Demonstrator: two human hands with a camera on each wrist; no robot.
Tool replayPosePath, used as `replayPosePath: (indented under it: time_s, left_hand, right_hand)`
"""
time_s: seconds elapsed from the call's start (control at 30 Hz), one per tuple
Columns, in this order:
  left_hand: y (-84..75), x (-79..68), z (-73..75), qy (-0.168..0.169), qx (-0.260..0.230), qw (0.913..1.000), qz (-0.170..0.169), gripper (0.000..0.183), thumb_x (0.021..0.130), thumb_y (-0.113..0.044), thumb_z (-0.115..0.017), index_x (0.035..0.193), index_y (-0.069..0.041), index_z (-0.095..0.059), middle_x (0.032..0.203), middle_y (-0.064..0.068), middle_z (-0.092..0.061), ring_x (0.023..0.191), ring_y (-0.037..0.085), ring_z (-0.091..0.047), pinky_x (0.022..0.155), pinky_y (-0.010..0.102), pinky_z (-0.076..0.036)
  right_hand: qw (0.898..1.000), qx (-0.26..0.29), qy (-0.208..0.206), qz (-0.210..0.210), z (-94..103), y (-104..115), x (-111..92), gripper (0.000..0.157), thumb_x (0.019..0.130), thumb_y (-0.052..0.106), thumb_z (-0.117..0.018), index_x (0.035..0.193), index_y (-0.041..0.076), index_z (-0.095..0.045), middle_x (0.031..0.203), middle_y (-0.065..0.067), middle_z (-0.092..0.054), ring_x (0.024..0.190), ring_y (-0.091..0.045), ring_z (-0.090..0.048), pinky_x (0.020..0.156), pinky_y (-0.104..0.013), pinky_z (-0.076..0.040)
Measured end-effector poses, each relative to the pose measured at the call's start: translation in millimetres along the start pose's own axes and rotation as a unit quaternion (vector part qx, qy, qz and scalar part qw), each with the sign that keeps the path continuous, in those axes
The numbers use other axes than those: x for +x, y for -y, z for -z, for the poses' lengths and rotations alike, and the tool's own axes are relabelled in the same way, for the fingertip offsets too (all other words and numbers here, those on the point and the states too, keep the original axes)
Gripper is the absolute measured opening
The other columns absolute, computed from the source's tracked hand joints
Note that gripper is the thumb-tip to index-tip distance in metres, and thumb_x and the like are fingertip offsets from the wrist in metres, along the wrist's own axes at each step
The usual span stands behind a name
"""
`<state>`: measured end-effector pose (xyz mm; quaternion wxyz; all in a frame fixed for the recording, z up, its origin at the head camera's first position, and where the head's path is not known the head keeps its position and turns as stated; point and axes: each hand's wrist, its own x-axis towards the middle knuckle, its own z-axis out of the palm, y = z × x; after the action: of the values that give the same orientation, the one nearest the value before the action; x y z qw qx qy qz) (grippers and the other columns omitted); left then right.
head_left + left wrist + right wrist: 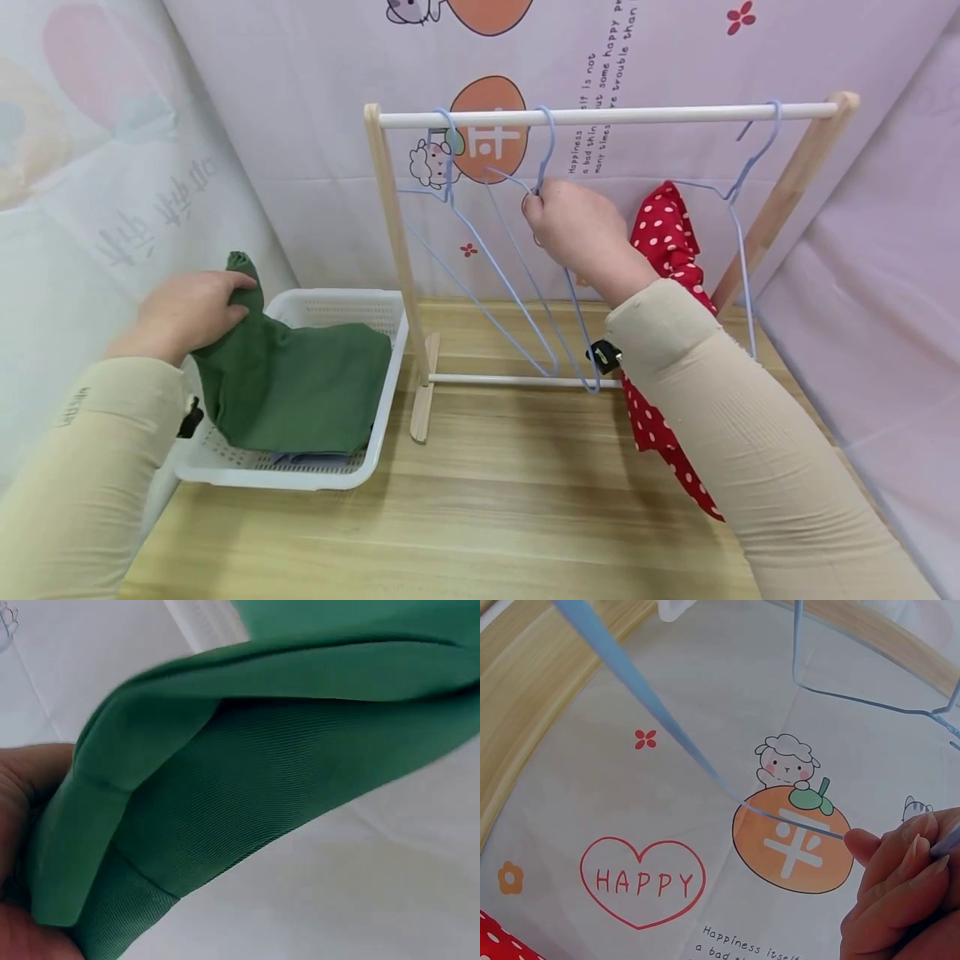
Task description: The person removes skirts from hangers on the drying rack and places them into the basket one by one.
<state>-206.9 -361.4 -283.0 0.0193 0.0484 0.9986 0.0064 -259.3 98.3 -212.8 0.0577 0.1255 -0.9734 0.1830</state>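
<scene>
My left hand (183,315) pinches one end of a dark green garment (322,383), lifting that end above the white basket while the rest lies in it. Up close in the left wrist view, the green cloth (247,765) hangs in folds from thumb and fingers. My right hand (577,225) grips a light blue hanger (577,312) at the neck, just below its hook, which loops over the rack's white rod (660,115). In the right wrist view, curled fingers (889,892) hold the hanger's wire (667,724).
Another blue hanger (502,283) hangs left of my right hand. On the right, a red polka-dot garment (667,233) hangs by a third hanger (738,187), partly behind my forearm. The white basket (300,477) stands left of the wooden rack (393,217). Bluish cloth (311,458) lies beneath the green one.
</scene>
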Motion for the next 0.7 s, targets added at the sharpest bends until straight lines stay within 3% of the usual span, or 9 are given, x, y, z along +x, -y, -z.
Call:
replayPosePath:
  time_s: [0.3,0.7]
  left_hand:
    - [-34.6,11.0,-12.0,0.043,-0.009,0.9987,-0.024,0.055,0.099,-0.012,-0.062,0.15,0.004,-0.049,0.147,0.035,-0.051,0.132,0.057,-0.05,0.103,0.07,-0.045]
    - [-67.1,23.0,-42.9,0.076,-0.027,0.9952,-0.056,0.053,0.098,-0.005,-0.059,0.148,0.01,-0.048,0.147,0.034,-0.052,0.133,0.053,-0.051,0.106,0.064,-0.046]
  right_hand:
    - [1.0,-0.006,-0.005,0.002,-0.5,0.1,0.4,0.039,0.112,0.038,-0.033,0.104,0.007,-0.057,0.092,-0.011,-0.068,0.078,-0.029,-0.062,0.068,-0.039,-0.049]
    - [1.0,-0.009,-0.004,0.001,-0.2,1.4,-0.5,0.04,0.112,0.038,-0.033,0.104,0.007,-0.056,0.091,-0.012,-0.066,0.078,-0.029,-0.061,0.068,-0.039,-0.049]
